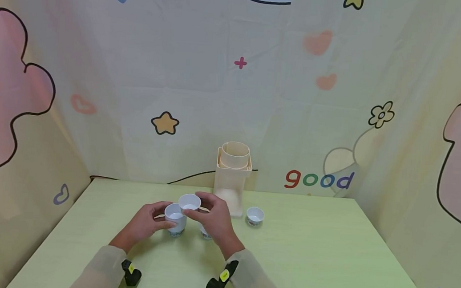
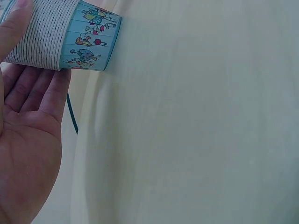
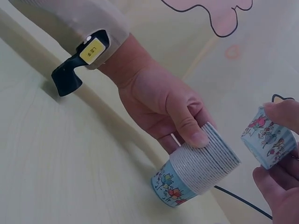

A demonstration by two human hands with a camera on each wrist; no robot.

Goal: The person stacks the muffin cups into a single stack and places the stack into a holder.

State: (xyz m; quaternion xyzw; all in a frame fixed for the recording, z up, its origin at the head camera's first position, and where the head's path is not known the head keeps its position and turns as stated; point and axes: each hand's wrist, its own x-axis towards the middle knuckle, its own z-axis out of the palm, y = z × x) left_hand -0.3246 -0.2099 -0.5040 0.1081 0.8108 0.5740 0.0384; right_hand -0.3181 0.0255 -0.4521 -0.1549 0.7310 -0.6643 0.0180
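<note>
My left hand (image 1: 144,224) grips a stack of nested paper cups (image 1: 175,225), thumb on one side and fingers on the other. White ridged rims and a blue base cup with colourful printed drawings show on the stack (image 2: 46,37) in the left wrist view. Between thumb and fingers, my right hand (image 1: 218,221) holds a single paper cup (image 1: 189,202), its mouth facing up, close over the stack's top right. In the right wrist view this single cup (image 3: 268,140) stands apart from the stack (image 3: 203,161). Behind my right hand another paper cup (image 1: 204,232) is partly hidden.
A tall beige cup dispenser (image 1: 229,184) with a round open tube on top stands at the back of the pale green table (image 1: 311,256). To its right sits one paper cup (image 1: 255,216), mouth up. A printed curtain (image 1: 203,79) hangs behind the table.
</note>
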